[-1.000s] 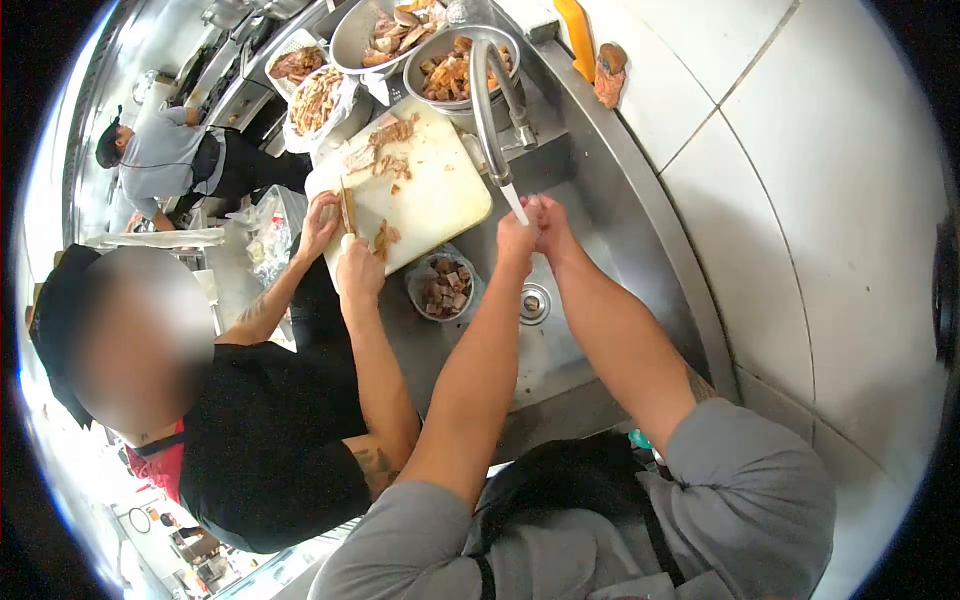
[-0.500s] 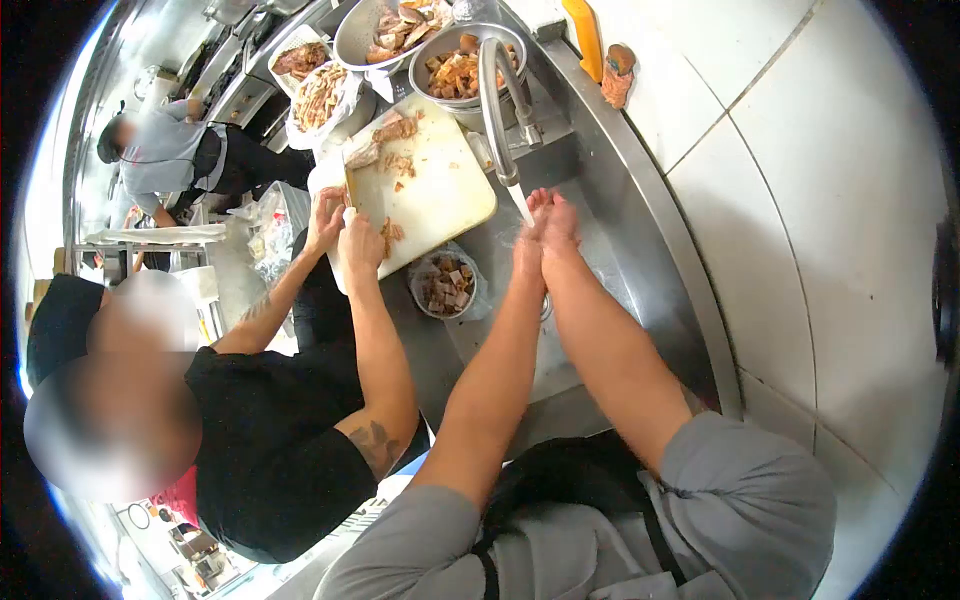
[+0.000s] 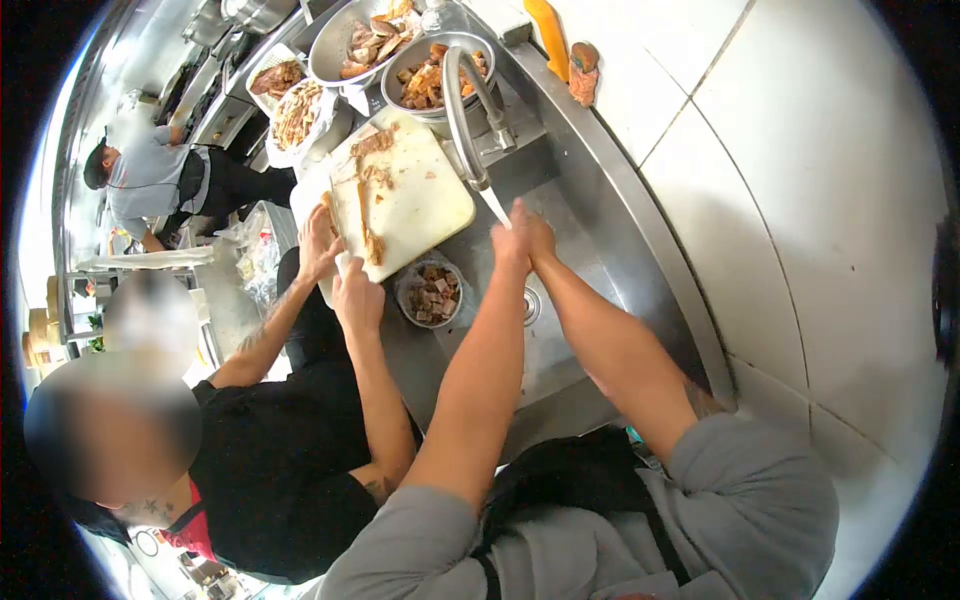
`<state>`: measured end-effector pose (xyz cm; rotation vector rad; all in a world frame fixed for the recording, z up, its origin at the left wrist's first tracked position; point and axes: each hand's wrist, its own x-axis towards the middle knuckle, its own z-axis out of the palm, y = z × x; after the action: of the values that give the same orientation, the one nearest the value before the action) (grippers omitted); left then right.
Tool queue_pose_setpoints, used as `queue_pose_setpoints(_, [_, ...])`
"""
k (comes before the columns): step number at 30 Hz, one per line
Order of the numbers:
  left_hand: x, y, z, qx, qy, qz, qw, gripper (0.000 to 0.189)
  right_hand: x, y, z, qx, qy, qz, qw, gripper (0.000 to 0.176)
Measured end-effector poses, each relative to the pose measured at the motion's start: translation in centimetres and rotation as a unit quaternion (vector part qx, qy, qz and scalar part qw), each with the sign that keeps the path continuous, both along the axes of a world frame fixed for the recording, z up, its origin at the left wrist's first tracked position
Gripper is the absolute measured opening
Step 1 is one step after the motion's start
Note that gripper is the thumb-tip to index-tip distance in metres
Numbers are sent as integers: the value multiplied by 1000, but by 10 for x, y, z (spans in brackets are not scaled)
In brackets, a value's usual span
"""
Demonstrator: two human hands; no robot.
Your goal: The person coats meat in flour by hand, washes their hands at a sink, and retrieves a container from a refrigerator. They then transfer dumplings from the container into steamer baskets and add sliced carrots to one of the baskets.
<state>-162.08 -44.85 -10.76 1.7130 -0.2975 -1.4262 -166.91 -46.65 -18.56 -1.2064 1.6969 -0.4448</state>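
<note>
Sink dull metal; faucet glossy metal; tiles smooth, glossy.

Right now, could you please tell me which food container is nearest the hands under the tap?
The round container of cubed pieces: it alone sits on the near side of the cutting board; the other containers stand beyond its far edge.

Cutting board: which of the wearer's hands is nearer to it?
Left. The left hand is at the water stream, right of the cutting board; the right hand is beyond the left, farther from the board.
</note>
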Motion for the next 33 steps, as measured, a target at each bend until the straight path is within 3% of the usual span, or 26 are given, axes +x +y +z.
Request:
queue_pose_setpoints(1, [2,-10,-3,-29,23,33,999,58,3,4,-5,2,-161,-90,983,35])
queue_pose_setpoints(2, [2,-19,-4,-58,48,65,995,54,6,8,-10,5,-315,-180,932,36])
queue_pose_setpoints(4, [-3,-30,-6,-104,229,164,954,38,5,18,52,17,-606,-317,729,39])
queue_pose_setpoints(6, [-8,-36,-24,-165,346,216,898,35,2,34,103,76,-701,-311,638,42])
queue_pose_setpoints(7, [-7,-40,-15,-149,288,185,928,39,1,42,114,106,-743,-305,586,44])
queue_pose_setpoints(9, [7,-52,-2,-82,142,24,986,41,1,55,109,191,-757,-254,571,47])
queue_pose_setpoints(10, [8,-55,9,-46,-36,-119,991,45,2,58,107,234,-761,-227,561,48])
queue_pose_setpoints(11, [7,-56,33,0,-217,-248,944,49,3,61,114,263,-745,-239,565,50])
queue_pose_setpoints(12, [9,-53,30,-24,-344,-357,868,49,4,64,126,292,-727,-251,568,52])
queue_pose_setpoints(14, [10,-49,12,-69,-559,-535,630,51,5,59,134,315,-691,-275,589,56])
queue_pose_setpoints(16, [13,-46,-3,-72,-561,-519,641,45,8,43,119,309,-654,-296,624,61])
queue_pose_setpoints(20, [13,-39,-38,-76,-562,-484,666,34,-5,33,96,214,-721,-286,594,62])
queue_pose_setpoints(22, [6,-29,-16,-88,-584,-550,591,29,-14,29,64,138,-752,-308,566,57])
queue_pose_setpoints(24, [-16,-17,58,-110,-603,-676,408,24,-25,23,57,125,-757,-317,557,54])
queue_pose_setpoints(25, [-14,-16,52,-162,-600,-668,410,25,-32,22,63,151,-750,-317,561,54])
queue_pose_setpoints(26, [-16,-10,34,-167,-583,-568,557,25,-34,19,66,174,-741,-318,565,54])
queue_pose_setpoints(28, [-18,6,-19,-165,-491,-316,795,25,-22,5,54,117,-641,-320,687,42])
queue_pose_setpoints(29, [-10,8,-43,-239,-522,-265,775,26,-15,0,42,87,-585,-318,741,36])
queue_pose_setpoints(31, [-16,23,10,-113,-345,-86,928,26,-8,2,6,35,-527,-216,821,26])
queue_pose_setpoints(32, [-16,29,30,-43,-241,9,970,27,-7,5,-4,10,-493,-161,855,22])
queue_pose_setpoints(33, [-10,32,25,-26,-296,-16,955,27,-8,11,11,-81,-350,-134,924,19])
